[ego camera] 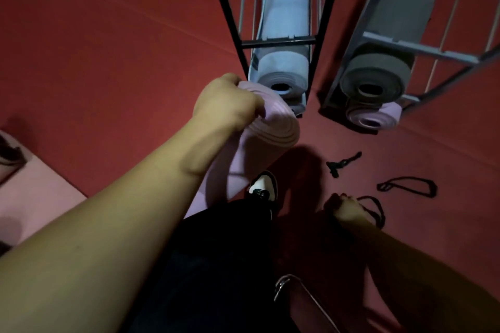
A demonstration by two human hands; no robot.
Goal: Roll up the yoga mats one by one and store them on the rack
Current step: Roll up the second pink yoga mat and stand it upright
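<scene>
— What was held, and where?

— One rolled pink mat was gripped at its upper end by the left hand, fingers curled round the spiral edge. The roll was kept upright, tilted slightly, its lower end down by one black-and-white shoe, just in front of the black rack.

— And the right hand?

— The right hand was seen low, near the floor, fingers curled at one black strap. Whether the strap was actually pinched could not be told; the hand was in shadow.

— How many racks were counted?

— Two. In the black rack, one bluish mat was stored, and a second mat's end was partly seen beneath it. In the grey rack to the right, one grey mat was laid above one pink mat end.

— So four stored mats?

— Four ends were made out, though the lowest in the black rack was mostly hidden by the held roll.

— What else was counted on the red floor?

— Two more black straps: a looped strap and a bunched strap, well apart from the racks. One flat pink mat was spread at the left edge. One metal bar was seen at the bottom, by the dark trouser leg.
</scene>
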